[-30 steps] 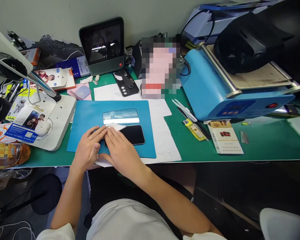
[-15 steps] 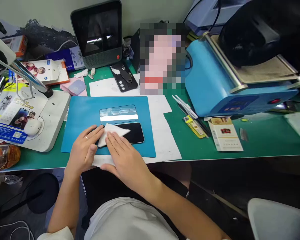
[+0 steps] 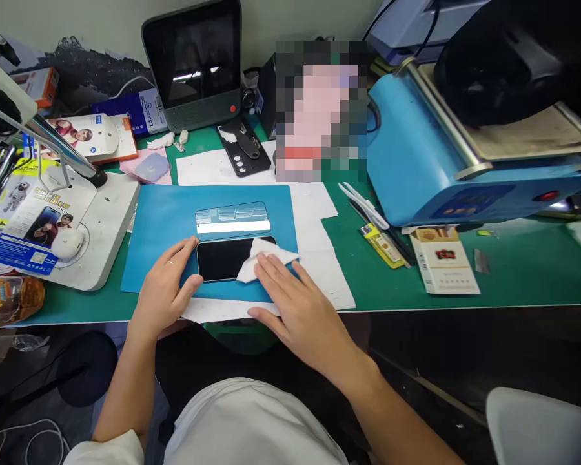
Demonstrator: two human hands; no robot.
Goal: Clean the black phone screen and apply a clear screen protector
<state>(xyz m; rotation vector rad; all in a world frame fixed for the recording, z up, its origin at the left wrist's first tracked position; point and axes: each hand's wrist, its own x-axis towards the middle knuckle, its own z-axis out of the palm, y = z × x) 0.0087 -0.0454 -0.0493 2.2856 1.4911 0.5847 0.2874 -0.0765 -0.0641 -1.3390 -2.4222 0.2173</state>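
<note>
A black-screened smartphone lies face up on a blue mat. My left hand is at its left end, fingers at the upper corner and thumb at the lower one, steadying it between them. My right hand presses a folded white wipe onto the phone's right end, fingers stretched over the cloth and thumb apart. The wipe covers that end and reaches past it onto the mat. Just behind the phone lies a clear screen protector with a white strip along its near side.
White paper lies under the mat. Pens and tweezers, a cigarette box and a blue machine are to the right. A lamp base stands left. Behind are a black phone case and a smart display.
My right hand has slid the wipe rightward along the phone, from its left part to its right end, uncovering the left part of the screen. My left hand remains at the left end.
</note>
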